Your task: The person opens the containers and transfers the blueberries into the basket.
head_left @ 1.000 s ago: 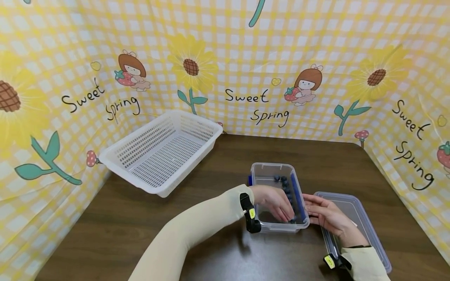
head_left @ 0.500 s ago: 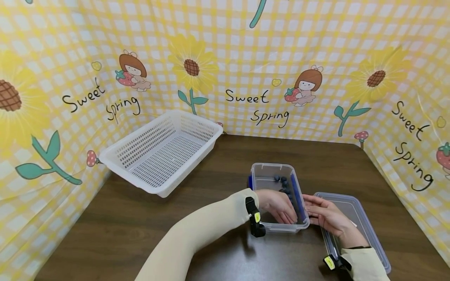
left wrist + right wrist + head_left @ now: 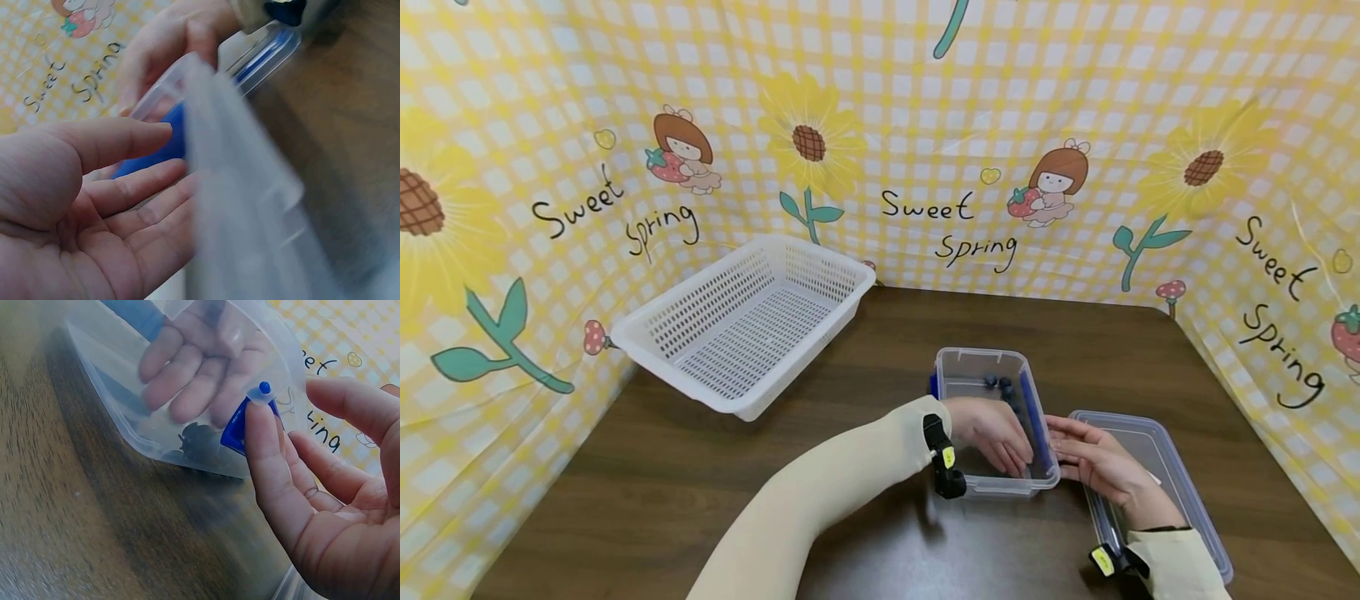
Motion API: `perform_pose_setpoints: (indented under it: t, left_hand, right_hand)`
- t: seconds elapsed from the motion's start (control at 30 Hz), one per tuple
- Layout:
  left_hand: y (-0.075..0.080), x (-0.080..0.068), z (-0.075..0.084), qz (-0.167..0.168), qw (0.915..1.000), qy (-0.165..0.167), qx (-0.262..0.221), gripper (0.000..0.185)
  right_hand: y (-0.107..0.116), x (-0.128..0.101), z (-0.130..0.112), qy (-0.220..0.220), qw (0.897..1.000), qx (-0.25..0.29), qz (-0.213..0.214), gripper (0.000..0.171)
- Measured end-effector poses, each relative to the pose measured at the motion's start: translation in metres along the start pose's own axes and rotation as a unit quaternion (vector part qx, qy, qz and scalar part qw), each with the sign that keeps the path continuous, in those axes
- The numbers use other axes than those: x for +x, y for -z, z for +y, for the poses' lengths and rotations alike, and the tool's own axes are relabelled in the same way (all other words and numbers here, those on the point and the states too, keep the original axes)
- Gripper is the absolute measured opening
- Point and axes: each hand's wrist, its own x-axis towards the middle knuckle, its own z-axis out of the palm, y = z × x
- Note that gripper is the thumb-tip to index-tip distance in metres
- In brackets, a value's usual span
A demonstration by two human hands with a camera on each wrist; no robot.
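Observation:
A clear plastic food container [image 3: 1037, 485] with blue side latches stands on the table, its lid off. Blueberries [image 3: 1006, 383] lie along its right side, towards the far end. My left hand [image 3: 996, 435] reaches down inside, fingers extended and thumb apart; its fingertips are hidden by the container wall in the left wrist view. Through the wall in the right wrist view, a dark cluster of berries [image 3: 199, 442] shows just below those fingers. My right hand [image 3: 1101, 458] touches the container's right side from outside, straight fingers beside the blue latch [image 3: 236, 430].
A clear lid [image 3: 1187, 492] lies flat to the right, under my right wrist. At the back left stands a white perforated basket [image 3: 748, 408]. Yellow checked cloth [image 3: 917, 133] walls in the dark wooden table [image 3: 850, 367].
My left hand has shifted slightly right within the container. Fewer blueberries show beside it, and the one by its fingertips is out of sight. My right hand stays put.

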Motion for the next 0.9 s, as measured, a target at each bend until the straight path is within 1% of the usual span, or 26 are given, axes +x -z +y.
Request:
perform_pose_setpoints:
  t: [0.13,0.2,0.27,0.4,0.47,0.53,0.7,0.8,0.9]
  left_hand:
    - [0.007,-0.001,0.001,0.019,0.9998,-0.009,-0.003,0.014]
    - [0.006,0.000,0.000,0.024,0.9997,-0.005,-0.002,0.009]
    - [0.004,0.001,-0.001,0.022,0.9998,0.001,-0.002,0.006]
    - [0.000,0.004,-0.003,0.027,0.9996,0.009,-0.003,0.005]
    - [-0.002,0.005,-0.004,0.026,0.9996,0.006,-0.004,0.005]
    - [-0.004,0.006,-0.004,0.017,0.9998,0.004,-0.004,0.006]
    - [-0.009,0.008,-0.006,-0.020,0.9997,-0.002,0.015,0.021]
    - [-0.010,0.008,-0.007,-0.021,0.9993,0.002,0.031,0.021]
    - [-0.012,0.007,-0.006,-0.012,0.9990,0.012,0.041,0.019]
  right_hand:
    - [0.000,0.000,0.001,0.005,1.000,0.004,-0.005,0.044]
    - [0.000,0.000,0.001,0.006,1.000,0.003,-0.005,0.043]
    - [0.000,0.000,0.001,0.005,1.000,0.002,-0.003,0.043]
    - [0.000,0.000,0.001,0.005,1.000,0.002,-0.002,0.043]
    - [0.000,0.000,0.001,0.005,1.000,0.003,-0.002,0.044]
    - [-0.001,0.000,0.000,0.006,1.000,0.002,-0.003,0.044]
    - [-0.002,0.000,0.000,0.005,1.000,-0.004,-0.003,0.043]
    - [-0.003,0.000,0.000,0.003,1.000,-0.002,-0.003,0.043]
    - [-0.003,0.000,0.000,0.003,1.000,-0.001,-0.003,0.044]
